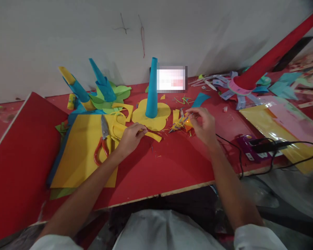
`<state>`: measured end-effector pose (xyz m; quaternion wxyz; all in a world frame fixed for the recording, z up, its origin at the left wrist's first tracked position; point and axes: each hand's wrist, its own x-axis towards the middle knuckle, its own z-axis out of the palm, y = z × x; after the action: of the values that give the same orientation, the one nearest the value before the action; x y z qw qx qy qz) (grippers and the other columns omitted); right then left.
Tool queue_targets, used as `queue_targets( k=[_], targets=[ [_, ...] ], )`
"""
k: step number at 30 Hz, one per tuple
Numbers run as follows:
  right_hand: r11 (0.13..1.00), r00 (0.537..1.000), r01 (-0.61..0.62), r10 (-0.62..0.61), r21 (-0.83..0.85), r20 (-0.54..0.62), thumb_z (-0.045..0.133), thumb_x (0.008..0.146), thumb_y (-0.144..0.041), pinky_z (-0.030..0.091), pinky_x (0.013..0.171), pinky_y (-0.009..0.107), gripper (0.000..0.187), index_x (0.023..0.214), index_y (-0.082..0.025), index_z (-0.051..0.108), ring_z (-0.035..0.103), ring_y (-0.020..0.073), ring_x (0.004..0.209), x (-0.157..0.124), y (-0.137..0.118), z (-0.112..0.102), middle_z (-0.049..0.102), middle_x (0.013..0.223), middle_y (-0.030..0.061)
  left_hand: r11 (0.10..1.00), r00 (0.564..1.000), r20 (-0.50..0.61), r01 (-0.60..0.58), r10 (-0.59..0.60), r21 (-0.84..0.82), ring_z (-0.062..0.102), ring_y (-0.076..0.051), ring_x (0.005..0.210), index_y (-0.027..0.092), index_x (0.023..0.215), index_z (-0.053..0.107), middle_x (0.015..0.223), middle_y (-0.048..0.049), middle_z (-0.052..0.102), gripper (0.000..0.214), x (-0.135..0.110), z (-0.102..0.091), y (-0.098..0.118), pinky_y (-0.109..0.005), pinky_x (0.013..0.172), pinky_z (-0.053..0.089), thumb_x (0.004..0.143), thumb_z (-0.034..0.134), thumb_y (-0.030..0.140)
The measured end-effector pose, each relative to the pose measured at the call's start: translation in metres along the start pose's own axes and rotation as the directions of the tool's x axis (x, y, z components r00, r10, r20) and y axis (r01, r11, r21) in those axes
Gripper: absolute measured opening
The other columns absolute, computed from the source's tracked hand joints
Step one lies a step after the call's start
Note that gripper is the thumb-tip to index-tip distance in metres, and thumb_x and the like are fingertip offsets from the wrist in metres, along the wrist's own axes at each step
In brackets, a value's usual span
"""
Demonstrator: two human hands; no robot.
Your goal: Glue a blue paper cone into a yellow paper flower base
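My left hand (132, 136) is closed in a pinch above a yellow paper strip (154, 136); what its fingertips hold, if anything, is hidden. My right hand (205, 124) hovers over paper scraps and an orange item (187, 123), its thumb and forefinger slightly apart with nothing visible between them. Between and beyond the hands, a blue paper cone (152, 93) stands upright on a yellow flower-shaped paper base (138, 114). Red-handled scissors (103, 140) lie on yellow paper sheets (78, 152), left of my left hand. Curved yellow offcuts (118, 129) lie beside that hand.
Two blue cones (106, 91) with green and yellow paper parts stand at the back left. A lit screen (171, 79) leans near the wall. At right are a tall red cone (271, 52), a purple box (246, 147) with black cables, and plastic packets (276, 135). A red board (28, 159) rises at left.
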<state>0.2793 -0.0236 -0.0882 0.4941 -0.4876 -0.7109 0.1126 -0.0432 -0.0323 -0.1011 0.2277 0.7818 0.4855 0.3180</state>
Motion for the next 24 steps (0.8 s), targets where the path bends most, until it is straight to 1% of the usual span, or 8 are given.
queue_targets(
  k=[3, 5, 7, 10, 13, 17, 20, 24],
  targets=[
    [0.997, 0.993, -0.006, -0.004, 0.083, 0.115, 0.052, 0.108, -0.045, 0.055, 0.079, 0.040, 0.027, 0.114, -0.026, 0.071, 0.066, 0.0233, 0.085, -0.010, -0.025, 0.020, 0.075, 0.101, 0.0081, 0.997, 0.998, -0.059, 0.006, -0.010, -0.072, 0.061, -0.016, 0.072, 0.020, 0.091, 0.070, 0.087, -0.0035, 0.073, 0.019, 0.000, -0.001, 0.008, -0.028, 0.067, 0.045, 0.101, 0.061, 0.033],
    [0.989, 0.975, -0.007, -0.027, 0.149, 0.221, 0.050, 0.108, -0.050, 0.056, 0.081, 0.041, 0.035, 0.128, -0.026, 0.067, 0.066, 0.0239, 0.089, -0.017, -0.037, 0.033, 0.076, 0.113, 0.0098, 0.994, 0.995, -0.097, 0.022, -0.033, -0.110, 0.060, -0.015, 0.068, 0.020, 0.090, 0.070, 0.081, -0.0017, 0.071, 0.020, -0.002, -0.001, 0.013, -0.028, 0.067, 0.045, 0.101, 0.061, 0.035],
    [0.982, 0.956, -0.018, -0.038, 0.187, 0.291, 0.056, 0.104, -0.058, 0.056, 0.084, 0.042, 0.045, 0.137, -0.028, 0.061, 0.066, 0.0250, 0.093, -0.023, -0.044, 0.043, 0.074, 0.124, 0.0107, 0.990, 0.991, -0.127, 0.025, -0.043, -0.140, 0.058, -0.014, 0.065, 0.020, 0.089, 0.069, 0.074, 0.0002, 0.068, 0.022, -0.003, 0.000, 0.018, -0.028, 0.066, 0.045, 0.101, 0.061, 0.036],
    [0.970, 0.944, -0.087, 0.007, 0.228, 0.331, 0.066, 0.097, -0.064, 0.057, 0.083, 0.041, 0.057, 0.140, -0.027, 0.058, 0.066, 0.0243, 0.093, -0.026, -0.050, 0.052, 0.069, 0.134, 0.0125, 0.987, 0.986, -0.166, -0.013, -0.014, -0.159, 0.059, -0.014, 0.066, 0.020, 0.086, 0.068, 0.072, 0.0002, 0.066, 0.027, -0.004, 0.000, 0.022, -0.028, 0.069, 0.047, 0.102, 0.061, 0.040],
    [0.934, 0.918, -0.221, 0.102, 0.281, 0.382, 0.073, 0.092, -0.062, 0.056, 0.074, 0.037, 0.056, 0.134, -0.026, 0.061, 0.064, 0.0195, 0.078, -0.027, -0.052, 0.056, 0.073, 0.121, 0.0102, 0.986, 0.981, -0.194, -0.051, 0.019, -0.158, 0.062, -0.015, 0.072, 0.020, 0.087, 0.068, 0.078, -0.0023, 0.070, 0.030, -0.005, 0.000, 0.023, -0.029, 0.074, 0.050, 0.104, 0.060, 0.044],
    [0.874, 0.880, -0.358, 0.199, 0.327, 0.432, 0.077, 0.089, -0.056, 0.052, 0.066, 0.032, 0.038, 0.106, -0.024, 0.068, 0.062, 0.0170, 0.069, -0.027, -0.051, 0.060, 0.072, 0.089, 0.0028, 0.989, 0.976, -0.217, -0.049, 0.018, -0.138, 0.065, -0.018, 0.079, 0.021, 0.089, 0.069, 0.084, -0.0045, 0.073, 0.036, -0.006, 0.002, 0.022, -0.031, 0.077, 0.052, 0.105, 0.057, 0.051],
    [0.859, 0.881, -0.372, 0.208, 0.351, 0.424, 0.078, 0.087, -0.056, 0.046, 0.060, 0.030, 0.035, 0.092, -0.024, 0.066, 0.058, 0.0163, 0.064, -0.026, -0.048, 0.063, 0.066, 0.075, -0.0004, 0.991, 0.977, -0.214, -0.044, 0.016, -0.126, 0.066, -0.018, 0.081, 0.022, 0.090, 0.070, 0.085, -0.0047, 0.074, 0.037, -0.006, 0.002, 0.021, -0.032, 0.078, 0.053, 0.105, 0.056, 0.053],
    [0.870, 0.898, -0.347, 0.200, 0.350, 0.392, 0.076, 0.088, -0.060, 0.044, 0.059, 0.031, 0.038, 0.087, -0.024, 0.063, 0.055, 0.0160, 0.062, -0.025, -0.045, 0.064, 0.064, 0.072, -0.0007, 0.992, 0.976, -0.216, -0.041, 0.015, -0.118, 0.065, -0.018, 0.078, 0.021, 0.089, 0.070, 0.085, -0.0046, 0.074, 0.036, -0.005, 0.002, 0.021, -0.032, 0.075, 0.052, 0.104, 0.059, 0.052]
  ],
)
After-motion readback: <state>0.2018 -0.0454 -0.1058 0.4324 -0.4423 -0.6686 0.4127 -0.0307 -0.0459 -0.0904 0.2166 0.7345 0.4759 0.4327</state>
